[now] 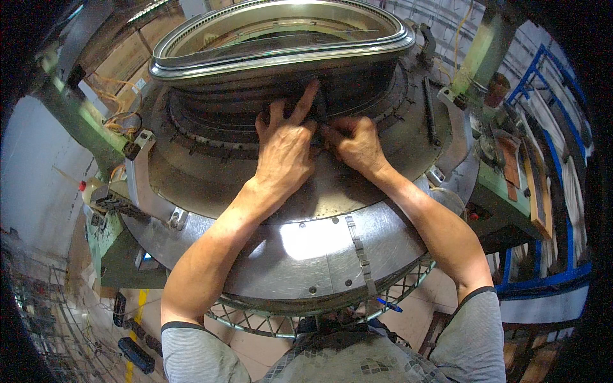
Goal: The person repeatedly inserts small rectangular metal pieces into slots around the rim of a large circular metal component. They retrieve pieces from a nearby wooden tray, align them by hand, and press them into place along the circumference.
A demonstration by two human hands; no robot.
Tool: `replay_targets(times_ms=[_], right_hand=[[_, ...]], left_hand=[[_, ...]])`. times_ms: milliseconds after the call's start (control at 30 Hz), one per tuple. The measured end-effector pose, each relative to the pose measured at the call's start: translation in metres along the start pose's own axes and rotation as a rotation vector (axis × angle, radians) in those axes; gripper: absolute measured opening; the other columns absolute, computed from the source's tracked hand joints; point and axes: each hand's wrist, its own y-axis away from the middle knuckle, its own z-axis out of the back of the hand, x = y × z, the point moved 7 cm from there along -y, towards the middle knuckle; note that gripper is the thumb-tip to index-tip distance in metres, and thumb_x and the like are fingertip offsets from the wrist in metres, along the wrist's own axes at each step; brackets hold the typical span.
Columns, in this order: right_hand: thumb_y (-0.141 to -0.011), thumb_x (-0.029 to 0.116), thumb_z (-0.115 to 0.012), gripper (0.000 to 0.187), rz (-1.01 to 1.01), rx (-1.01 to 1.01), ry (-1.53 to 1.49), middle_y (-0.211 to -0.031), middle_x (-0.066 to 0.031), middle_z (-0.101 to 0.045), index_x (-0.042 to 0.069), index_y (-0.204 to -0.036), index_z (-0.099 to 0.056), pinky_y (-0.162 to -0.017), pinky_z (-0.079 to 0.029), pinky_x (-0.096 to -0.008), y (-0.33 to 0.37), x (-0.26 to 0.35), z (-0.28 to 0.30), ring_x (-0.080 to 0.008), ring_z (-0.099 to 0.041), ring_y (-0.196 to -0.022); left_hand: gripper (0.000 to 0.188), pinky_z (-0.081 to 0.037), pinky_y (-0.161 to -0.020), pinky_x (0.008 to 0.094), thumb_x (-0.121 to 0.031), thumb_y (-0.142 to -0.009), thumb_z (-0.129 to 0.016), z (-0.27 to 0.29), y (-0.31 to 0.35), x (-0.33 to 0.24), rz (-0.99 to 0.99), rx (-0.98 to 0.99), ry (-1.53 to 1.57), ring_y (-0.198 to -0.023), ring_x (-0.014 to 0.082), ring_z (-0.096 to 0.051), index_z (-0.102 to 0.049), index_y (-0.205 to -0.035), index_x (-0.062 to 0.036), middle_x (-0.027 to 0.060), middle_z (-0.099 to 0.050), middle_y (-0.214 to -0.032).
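Both my arms reach forward over a large round metal machine base [338, 246]. My left hand [285, 143] has its fingers spread, the longest one stretched up against a dark ribbed wall [223, 102] below a bright metal ring [281, 56]. Just right of it, my right hand [355, 142] is closed in a pinch low at the same wall. What it pinches is dark and hidden by the fingers. The two hands nearly meet at this spot.
Green posts [83, 118] with cables flank the machine. A dark bar [431, 112] lies on the base at the right. Metal brackets [142, 169] sit around its edge. Farther right is a blue rack [562, 159] with pale sheets. Black oblong things [136, 355] lie at lower left.
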Motion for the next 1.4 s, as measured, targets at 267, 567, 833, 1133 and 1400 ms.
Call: replay_targets(times_ms=[267, 567, 833, 1133, 1400], right_hand=[[-0.088, 0.012, -0.067, 0.017, 0.182, -0.107, 0.193, -0.071, -0.0223, -0.068, -0.004, -0.084, -0.07, -0.056, -0.049, -0.0392, 0.003, 0.013, -0.006, -0.0233, -0.066, -0.058], [-0.063, 0.009, -0.059, 0.023, -0.022, -0.001, 0.196, -0.061, -0.0348, -0.056, -0.013, -0.058, -0.055, -0.053, -0.05, -0.0482, 0.02, 0.019, -0.017, -0.0425, -0.06, -0.05], [-0.067, 0.009, -0.057, 0.019, 0.042, -0.121, 0.259, -0.069, -0.034, -0.057, -0.009, -0.072, -0.062, -0.058, -0.049, -0.0475, 0.01, 0.029, -0.019, -0.0426, -0.062, -0.057], [-0.074, 0.011, -0.059, 0.021, -0.111, -0.038, 0.411, -0.078, -0.0299, -0.065, -0.003, -0.083, -0.072, -0.065, -0.052, -0.0466, 0.007, 0.008, -0.021, -0.0431, -0.069, -0.071], [-0.086, 0.025, -0.076, 0.019, -0.08, -0.4, 0.225, -0.081, -0.0154, -0.074, 0.006, -0.086, -0.077, -0.067, -0.054, -0.036, -0.03, 0.004, -0.031, -0.0246, -0.073, -0.072]], left_hand=[[0.04, -0.055, -0.082, 0.0542, -0.005, -0.068, -0.072, 0.017, -0.007, 0.0, -0.053, 0.051, -0.18, -0.103, 0.0367, -0.064, -0.075, -0.108, -0.0012, 0.0157, -0.053, -0.14], [0.017, -0.059, -0.066, 0.0459, -0.007, -0.072, -0.068, 0.018, -0.003, 0.009, -0.087, 0.196, -0.066, -0.073, 0.0379, -0.072, -0.074, -0.087, -0.0012, 0.0207, -0.069, -0.074], [0.061, -0.059, -0.069, 0.0469, -0.007, -0.071, -0.069, 0.026, -0.008, 0.022, -0.036, 0.292, -0.022, -0.077, 0.0377, -0.071, -0.065, -0.131, -0.0119, 0.0215, -0.07, -0.08], [0.01, -0.058, -0.068, 0.0489, -0.012, -0.069, -0.075, 0.041, -0.012, 0.02, -0.095, 0.189, 0.029, -0.076, 0.0396, -0.069, -0.068, -0.069, -0.0042, 0.0219, -0.069, -0.078], [0.012, -0.057, -0.068, 0.0491, -0.014, -0.072, -0.073, 0.043, -0.024, 0.037, -0.069, 0.133, -0.051, -0.076, 0.0409, -0.068, -0.066, -0.073, -0.004, 0.0208, -0.068, -0.079]])
